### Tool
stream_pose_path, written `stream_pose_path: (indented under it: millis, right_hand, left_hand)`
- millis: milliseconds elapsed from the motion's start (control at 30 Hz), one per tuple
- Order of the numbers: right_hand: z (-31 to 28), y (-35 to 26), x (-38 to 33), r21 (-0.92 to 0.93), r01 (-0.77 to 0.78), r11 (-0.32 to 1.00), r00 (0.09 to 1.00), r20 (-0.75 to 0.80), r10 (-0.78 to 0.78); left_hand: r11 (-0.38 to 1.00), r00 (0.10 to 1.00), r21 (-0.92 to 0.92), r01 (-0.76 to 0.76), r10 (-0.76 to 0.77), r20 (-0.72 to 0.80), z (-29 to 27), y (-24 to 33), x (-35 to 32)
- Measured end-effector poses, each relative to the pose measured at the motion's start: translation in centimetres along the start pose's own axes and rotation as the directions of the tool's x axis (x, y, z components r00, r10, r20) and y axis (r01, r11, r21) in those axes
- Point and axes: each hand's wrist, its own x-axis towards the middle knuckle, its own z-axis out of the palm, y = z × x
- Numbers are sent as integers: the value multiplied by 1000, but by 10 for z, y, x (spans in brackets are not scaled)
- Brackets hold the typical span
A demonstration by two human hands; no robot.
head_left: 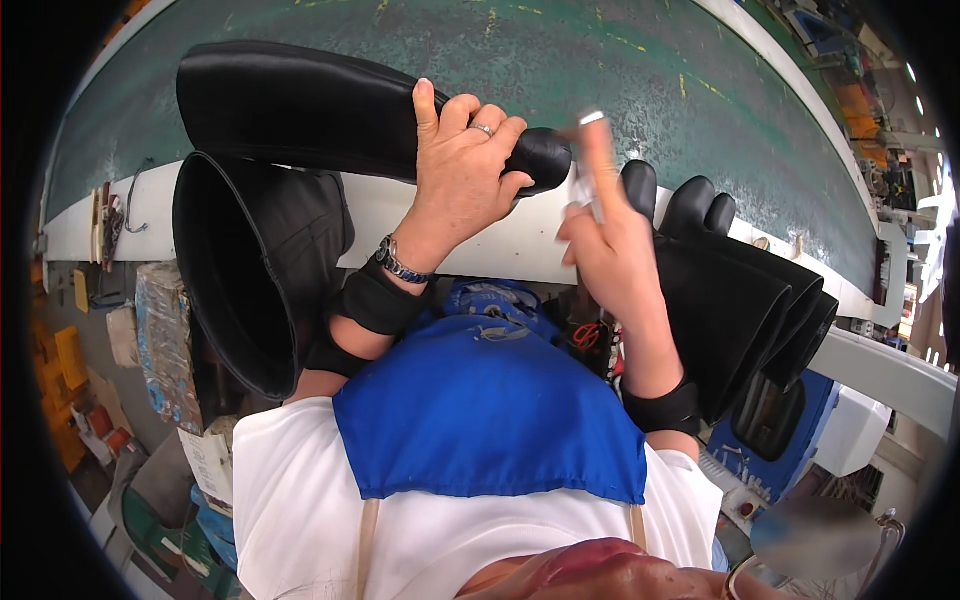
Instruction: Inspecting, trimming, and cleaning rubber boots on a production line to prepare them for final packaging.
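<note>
A tall black boot (310,105) lies on its side across the green-topped bench, its shaft to the left and its toe to the right. My left hand (462,160) is closed over the ankle end, fingers on the far side and thumb near the toe. Just off the toe, my right hand (612,235) is smeared by motion. It grips a small grey, metallic-looking tool (584,188) whose kind I cannot make out. Whether the tool touches the toe is unclear.
Another black boot (265,260) stands at the left, its wide mouth turned toward me. Several black boots (715,310) lie over the bench's white edge (510,240) at the right. Thin tools (105,225) rest at the far left edge. A blue machine (770,430) stands lower right.
</note>
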Motion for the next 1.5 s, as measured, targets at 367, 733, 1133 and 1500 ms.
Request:
stream_pose_path:
  millis: [367,733,1133,1500]
  right_hand:
    - [24,3,-17,-244,133,961,985,-70,-155]
    - [24,28,-24,-169,120,978,992,-17,-124]
    - [31,174,-25,-580,-186,793,982,-130,136]
    - [51,203,3,51,-54,997,996,-64,58]
  left_hand:
    - [999,1000,-32,-15,14,-11,-1,1,-3]
    - [999,1000,-42,-2,1,-8,0,-5,-3]
    - [966,978,-249,-75,120,171,-30,-30,-11]
    - [928,927,-358,-97,216,308,-38,-10,-26]
